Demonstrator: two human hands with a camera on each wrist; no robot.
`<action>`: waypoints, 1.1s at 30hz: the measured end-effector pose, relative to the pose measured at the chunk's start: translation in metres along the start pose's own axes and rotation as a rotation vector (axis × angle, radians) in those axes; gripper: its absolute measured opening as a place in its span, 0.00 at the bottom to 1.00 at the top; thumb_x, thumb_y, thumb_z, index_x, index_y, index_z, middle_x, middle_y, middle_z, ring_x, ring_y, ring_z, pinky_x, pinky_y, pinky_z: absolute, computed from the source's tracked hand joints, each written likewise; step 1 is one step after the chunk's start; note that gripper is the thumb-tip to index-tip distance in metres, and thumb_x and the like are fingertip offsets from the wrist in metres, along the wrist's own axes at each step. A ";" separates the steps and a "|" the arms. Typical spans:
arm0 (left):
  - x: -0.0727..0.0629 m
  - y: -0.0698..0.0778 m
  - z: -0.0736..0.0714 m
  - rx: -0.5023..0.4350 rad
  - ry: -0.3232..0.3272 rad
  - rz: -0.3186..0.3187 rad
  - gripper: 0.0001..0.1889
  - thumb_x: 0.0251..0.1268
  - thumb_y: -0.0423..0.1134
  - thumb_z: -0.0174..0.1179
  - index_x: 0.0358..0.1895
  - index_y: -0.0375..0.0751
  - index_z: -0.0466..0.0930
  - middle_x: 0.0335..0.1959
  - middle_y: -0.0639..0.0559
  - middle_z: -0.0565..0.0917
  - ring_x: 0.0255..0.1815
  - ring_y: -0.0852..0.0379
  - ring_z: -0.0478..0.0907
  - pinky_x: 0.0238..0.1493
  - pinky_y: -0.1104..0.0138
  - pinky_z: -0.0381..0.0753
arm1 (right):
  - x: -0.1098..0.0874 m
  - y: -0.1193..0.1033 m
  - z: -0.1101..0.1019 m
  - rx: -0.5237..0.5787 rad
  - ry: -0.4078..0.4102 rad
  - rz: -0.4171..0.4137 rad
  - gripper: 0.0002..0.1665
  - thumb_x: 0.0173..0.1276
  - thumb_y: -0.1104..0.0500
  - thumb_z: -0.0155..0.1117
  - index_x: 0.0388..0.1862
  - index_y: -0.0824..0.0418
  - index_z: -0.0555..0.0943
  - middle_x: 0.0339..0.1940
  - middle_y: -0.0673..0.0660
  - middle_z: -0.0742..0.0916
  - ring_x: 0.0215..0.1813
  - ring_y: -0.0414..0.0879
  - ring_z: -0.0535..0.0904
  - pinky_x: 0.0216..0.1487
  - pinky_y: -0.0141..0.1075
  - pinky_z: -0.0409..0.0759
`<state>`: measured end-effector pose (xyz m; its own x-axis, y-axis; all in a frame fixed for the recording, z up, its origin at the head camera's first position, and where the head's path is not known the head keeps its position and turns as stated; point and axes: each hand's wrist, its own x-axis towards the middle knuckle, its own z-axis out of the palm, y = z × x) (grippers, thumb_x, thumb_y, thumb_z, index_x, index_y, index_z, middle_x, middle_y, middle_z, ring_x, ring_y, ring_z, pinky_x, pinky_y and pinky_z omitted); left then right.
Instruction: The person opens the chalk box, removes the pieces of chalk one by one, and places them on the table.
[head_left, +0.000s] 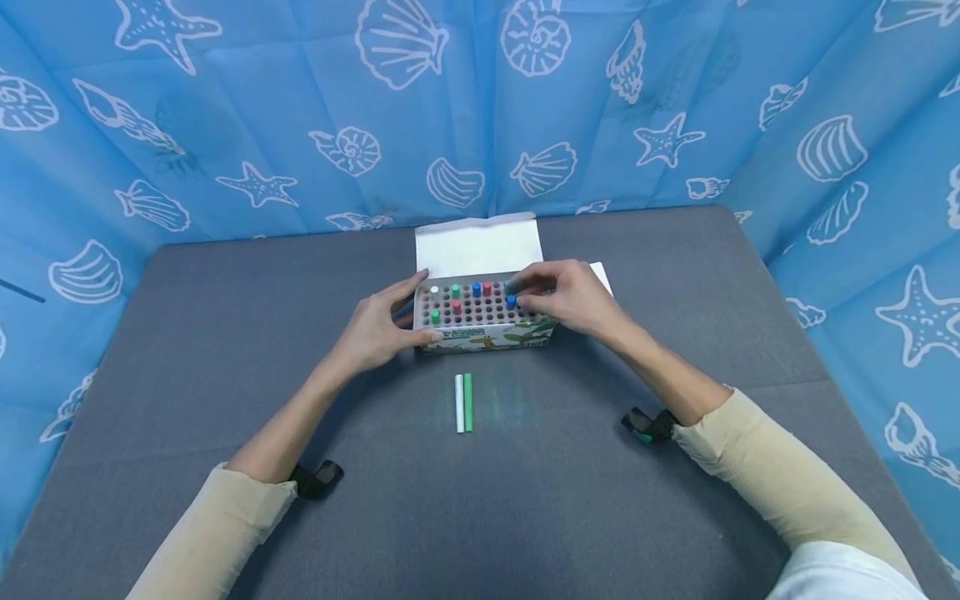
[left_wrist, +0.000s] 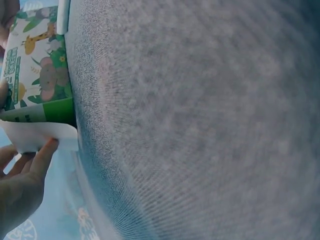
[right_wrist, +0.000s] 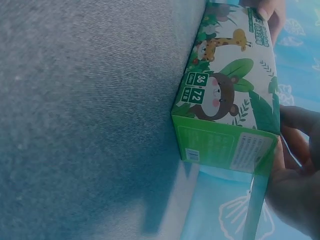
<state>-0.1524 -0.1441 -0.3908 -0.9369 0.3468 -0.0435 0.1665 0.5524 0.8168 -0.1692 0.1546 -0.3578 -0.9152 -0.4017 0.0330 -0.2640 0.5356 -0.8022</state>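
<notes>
A chalk box (head_left: 483, 337) printed with jungle animals stands on the table, its top a grid of round holes. White, green, blue and red chalk ends stick up from several holes. My left hand (head_left: 378, 325) grips the box's left end, thumb on the front edge; in the left wrist view its fingertips touch a white side flap (left_wrist: 42, 134). Over the grid's right part, my right hand (head_left: 573, 298) pinches a teal chalk (head_left: 507, 286) with curled fingers, close beside a blue chalk (head_left: 511, 302). The fingers partly cover that end of the grid.
A white chalk stick (head_left: 460, 404) and a green chalk stick (head_left: 468, 402) lie side by side in front of the box. Behind the grid, the white lid (head_left: 480, 248) stands folded back. Faint coloured dust marks the grey tablecloth (head_left: 540, 500). A blue shell-print curtain (head_left: 465, 108) hangs behind.
</notes>
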 end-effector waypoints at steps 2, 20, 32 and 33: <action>0.000 0.000 0.000 0.001 0.001 0.001 0.48 0.57 0.42 0.74 0.79 0.54 0.55 0.78 0.41 0.57 0.75 0.42 0.60 0.64 0.60 0.79 | 0.001 -0.001 0.000 -0.017 -0.009 0.013 0.12 0.66 0.64 0.70 0.49 0.62 0.87 0.38 0.57 0.89 0.40 0.47 0.86 0.40 0.40 0.87; 0.000 0.001 -0.001 0.025 0.005 0.005 0.48 0.57 0.42 0.75 0.79 0.53 0.55 0.78 0.40 0.57 0.75 0.40 0.61 0.64 0.59 0.79 | 0.006 -0.004 0.007 -0.272 -0.001 0.010 0.11 0.62 0.56 0.75 0.43 0.58 0.91 0.34 0.54 0.91 0.21 0.42 0.78 0.19 0.35 0.63; 0.001 0.001 -0.002 0.023 -0.001 -0.001 0.48 0.57 0.42 0.75 0.79 0.54 0.55 0.78 0.40 0.57 0.75 0.40 0.61 0.64 0.59 0.79 | 0.002 0.002 0.011 -0.212 0.053 -0.058 0.09 0.69 0.57 0.68 0.44 0.61 0.86 0.35 0.55 0.90 0.39 0.46 0.86 0.38 0.39 0.88; 0.001 0.001 -0.002 0.023 -0.001 -0.002 0.48 0.57 0.42 0.75 0.79 0.54 0.55 0.78 0.40 0.57 0.75 0.40 0.61 0.64 0.59 0.79 | 0.002 0.002 0.011 -0.208 0.061 -0.067 0.10 0.70 0.56 0.68 0.44 0.61 0.86 0.36 0.55 0.89 0.39 0.46 0.86 0.39 0.39 0.88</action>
<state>-0.1539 -0.1444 -0.3890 -0.9369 0.3466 -0.0459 0.1718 0.5706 0.8030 -0.1681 0.1468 -0.3659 -0.9087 -0.3990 0.1227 -0.3757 0.6537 -0.6569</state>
